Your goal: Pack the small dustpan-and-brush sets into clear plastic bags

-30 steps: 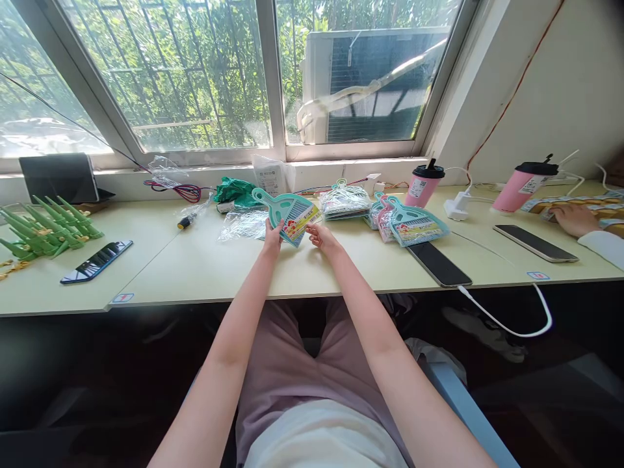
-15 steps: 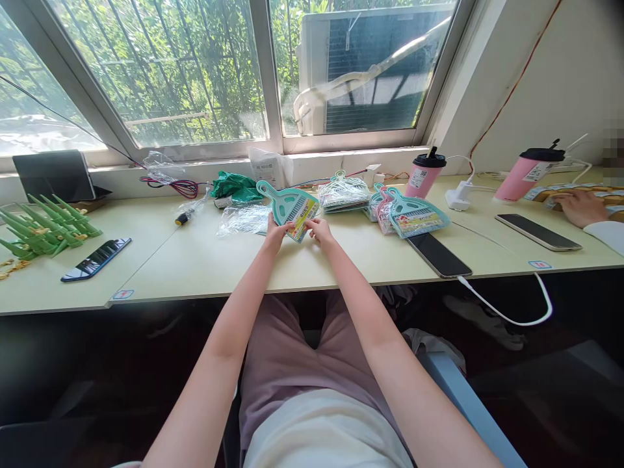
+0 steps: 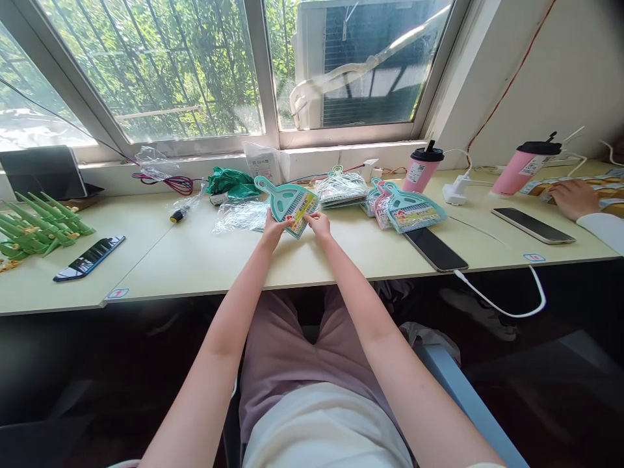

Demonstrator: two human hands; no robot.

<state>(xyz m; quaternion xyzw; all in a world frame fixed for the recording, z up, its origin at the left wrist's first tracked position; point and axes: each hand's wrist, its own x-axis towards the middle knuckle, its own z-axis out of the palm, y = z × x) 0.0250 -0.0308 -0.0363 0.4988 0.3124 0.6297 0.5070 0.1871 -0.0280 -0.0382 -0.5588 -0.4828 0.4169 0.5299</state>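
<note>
A teal dustpan-shaped piece (image 3: pixel 287 200) with a printed yellow and blue label is held tilted over the table. My left hand (image 3: pixel 275 229) grips its lower left side, thumb on the front. At the right edge of the label, my right hand (image 3: pixel 318 224) pinches the piece between thumb and fingers. Behind it to the right lies a stack of pale, similar pieces (image 3: pixel 341 190). Further right, labelled teal and pink pieces (image 3: pixel 414 211) overlap in a pile. Clear plastic bags (image 3: pixel 238 217) lie just left of my left hand.
A black phone (image 3: pixel 437 249) with a white cable touches the labelled pile. Pink cups (image 3: pixel 422 170), a charger (image 3: pixel 455 191) and another phone (image 3: pixel 533 225) stand or lie right. Another person's hand (image 3: pixel 575 199) rests far right. Left are a screwdriver (image 3: pixel 179 214), phone (image 3: pixel 90 258) and green plastic parts (image 3: pixel 41 224).
The view has shifted slightly, so the table scene sits a little further left and higher. Both hands keep their hold on the teal piece, which is nearly unchanged.
</note>
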